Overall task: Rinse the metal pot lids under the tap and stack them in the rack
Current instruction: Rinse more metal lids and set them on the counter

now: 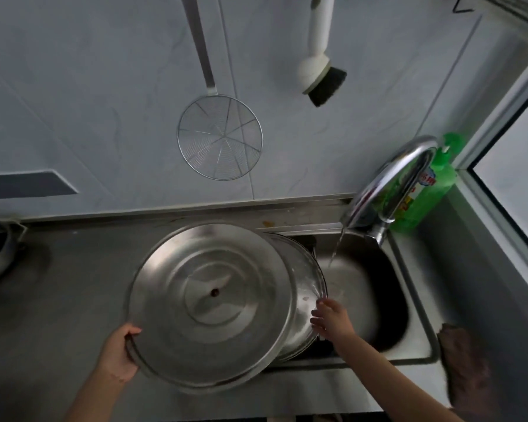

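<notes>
My left hand (118, 353) grips the near rim of the large metal lid (209, 303) above the counter's edge; my right hand (331, 318), fingers loosely spread, touches a second lid (305, 287) behind it, beside the sink (409, 303) where the tap (387, 184) runs.

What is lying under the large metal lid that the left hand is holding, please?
A second metal lid shows from under the large lid's right edge, over the sink; the right hand touches it. How it is supported is covered.
</notes>
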